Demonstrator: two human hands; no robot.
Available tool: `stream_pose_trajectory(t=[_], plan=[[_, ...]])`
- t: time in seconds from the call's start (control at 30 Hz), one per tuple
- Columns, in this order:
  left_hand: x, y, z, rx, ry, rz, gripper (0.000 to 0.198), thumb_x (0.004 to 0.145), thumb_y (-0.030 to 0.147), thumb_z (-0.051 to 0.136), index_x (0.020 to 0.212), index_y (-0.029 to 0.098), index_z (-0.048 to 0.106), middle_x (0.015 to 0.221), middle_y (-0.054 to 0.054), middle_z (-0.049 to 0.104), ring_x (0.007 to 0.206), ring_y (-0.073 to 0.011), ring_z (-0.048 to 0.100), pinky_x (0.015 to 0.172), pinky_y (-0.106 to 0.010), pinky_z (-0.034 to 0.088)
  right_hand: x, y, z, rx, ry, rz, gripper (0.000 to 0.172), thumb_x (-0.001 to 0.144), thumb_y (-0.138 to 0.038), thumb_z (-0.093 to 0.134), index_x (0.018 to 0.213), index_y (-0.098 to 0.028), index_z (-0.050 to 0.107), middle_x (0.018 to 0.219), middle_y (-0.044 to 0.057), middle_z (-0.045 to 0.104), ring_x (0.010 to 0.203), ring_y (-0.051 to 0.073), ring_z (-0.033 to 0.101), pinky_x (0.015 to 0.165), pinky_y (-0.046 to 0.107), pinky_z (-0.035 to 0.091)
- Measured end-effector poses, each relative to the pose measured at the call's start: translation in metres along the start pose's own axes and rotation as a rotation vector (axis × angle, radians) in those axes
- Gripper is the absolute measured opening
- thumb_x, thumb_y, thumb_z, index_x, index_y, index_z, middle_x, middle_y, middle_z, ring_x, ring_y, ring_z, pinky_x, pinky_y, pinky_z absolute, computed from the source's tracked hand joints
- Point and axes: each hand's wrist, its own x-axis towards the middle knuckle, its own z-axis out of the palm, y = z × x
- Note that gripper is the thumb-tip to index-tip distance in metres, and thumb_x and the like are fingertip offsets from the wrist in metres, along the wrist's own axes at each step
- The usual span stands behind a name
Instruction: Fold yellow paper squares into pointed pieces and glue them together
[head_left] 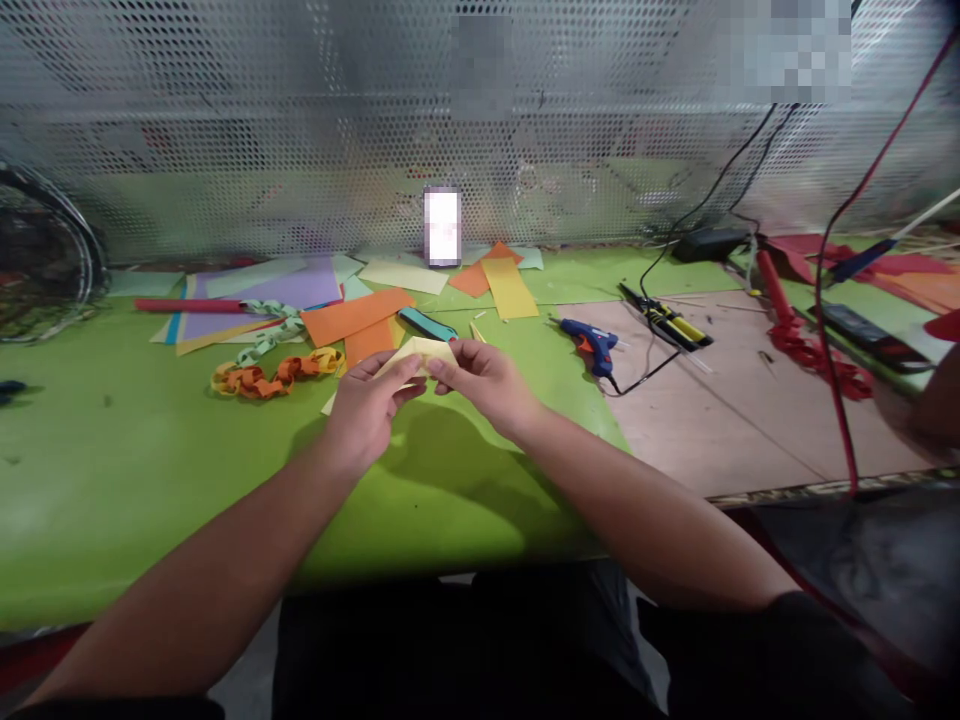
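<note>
A folded pale yellow paper piece (417, 354) is held above the green table (112, 450) between both hands. My left hand (367, 405) pinches its left side, fingers closed on it. My right hand (484, 380) pinches its right end, thumb and fingers pressed together. Just behind the hands lie orange paper sheets (352, 318) and a teal strip (426, 323). To the left sits a paper chain (270, 378) of orange and yellow links, joined by light green links.
A blue glue gun (592, 347) with a black cord lies right of the hands. Yellow-handled tools (671, 322), red ribbon (806, 352) and cables cover the brown board at right. Coloured paper sheets (289, 288) lie by the perforated metal wall. Another person's arm (926, 410) shows at the right edge.
</note>
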Motion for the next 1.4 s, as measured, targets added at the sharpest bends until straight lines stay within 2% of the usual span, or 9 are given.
stream_pose_trajectory(t=[0.2,0.33,0.47,0.6,0.73,1.0,1.13,1.23,1.4], plan=[[-0.001,-0.008,-0.001,0.105,-0.038,-0.006,0.037,0.069,0.038,0.097,0.096,0.018,0.081,0.097,-0.007,0.080,0.086,-0.0189,0.074,0.082,-0.033,0.060,0.001,0.001,-0.003,-0.046,0.065,-0.109,0.047,0.081,-0.063,0.084,0.093,-0.019,0.071,0.080,0.000,0.067,0.071,0.013,0.060,0.067,0.028,0.055],[-0.006,-0.001,-0.006,0.490,-0.107,0.109,0.029,0.078,0.042,0.089,0.092,0.018,0.079,0.079,-0.001,0.072,0.069,-0.0137,0.063,0.064,-0.025,0.048,-0.001,-0.007,-0.015,-0.380,-0.021,-0.158,0.036,0.093,-0.052,0.074,0.086,-0.017,0.070,0.069,-0.002,0.057,0.061,0.010,0.043,0.055,0.026,0.034],[-0.011,0.008,-0.011,0.802,-0.223,0.193,0.022,0.086,0.040,0.081,0.085,0.019,0.076,0.068,0.003,0.061,0.061,-0.0109,0.051,0.056,-0.024,0.036,-0.001,-0.009,-0.018,-0.516,-0.080,-0.185,0.027,0.093,-0.043,0.073,0.088,-0.017,0.075,0.074,0.001,0.064,0.065,0.011,0.048,0.058,0.026,0.035],[-0.008,0.005,-0.009,0.608,-0.128,0.115,0.026,0.083,0.043,0.083,0.086,0.018,0.076,0.071,0.002,0.064,0.063,-0.0122,0.056,0.059,-0.024,0.042,0.002,-0.001,-0.009,-0.201,0.007,-0.085,0.038,0.080,-0.049,0.086,0.100,-0.019,0.074,0.082,0.001,0.071,0.065,0.012,0.057,0.060,0.026,0.046],[-0.002,-0.003,-0.004,0.239,-0.102,0.033,0.034,0.076,0.039,0.090,0.099,0.018,0.077,0.091,-0.004,0.075,0.084,-0.0189,0.070,0.081,-0.032,0.057,0.005,0.008,-0.001,0.083,0.062,-0.055,0.047,0.070,-0.051,0.094,0.098,-0.020,0.073,0.089,0.003,0.075,0.076,0.015,0.067,0.072,0.030,0.057],[-0.007,-0.002,-0.009,0.551,-0.232,0.074,0.028,0.087,0.042,0.081,0.101,0.019,0.077,0.090,-0.004,0.075,0.083,-0.0198,0.070,0.078,-0.032,0.055,-0.006,0.003,-0.002,-0.220,0.136,-0.161,0.030,0.085,-0.048,0.083,0.084,-0.018,0.077,0.073,0.001,0.069,0.064,0.014,0.058,0.058,0.027,0.046],[-0.006,-0.003,-0.010,0.562,-0.235,0.098,0.023,0.087,0.041,0.079,0.097,0.020,0.074,0.087,-0.003,0.073,0.081,-0.0205,0.070,0.076,-0.033,0.055,-0.010,0.004,0.003,-0.355,0.228,-0.342,0.023,0.098,-0.039,0.069,0.092,-0.020,0.080,0.082,0.003,0.072,0.073,0.016,0.063,0.066,0.029,0.051],[-0.005,-0.007,-0.007,0.550,-0.237,0.096,0.022,0.084,0.038,0.080,0.097,0.021,0.075,0.083,-0.002,0.071,0.080,-0.0213,0.069,0.073,-0.034,0.055,-0.012,0.008,0.008,-0.370,0.318,-0.398,0.017,0.096,-0.034,0.070,0.099,-0.021,0.081,0.092,0.005,0.077,0.078,0.017,0.069,0.072,0.031,0.056],[-0.005,-0.009,-0.006,0.547,-0.277,0.048,0.019,0.088,0.036,0.073,0.101,0.021,0.074,0.085,-0.002,0.071,0.083,-0.0215,0.069,0.075,-0.033,0.055,-0.015,0.005,0.010,-0.523,0.389,-0.405,0.009,0.091,-0.028,0.074,0.093,-0.020,0.078,0.087,0.005,0.079,0.074,0.017,0.071,0.072,0.032,0.059]])
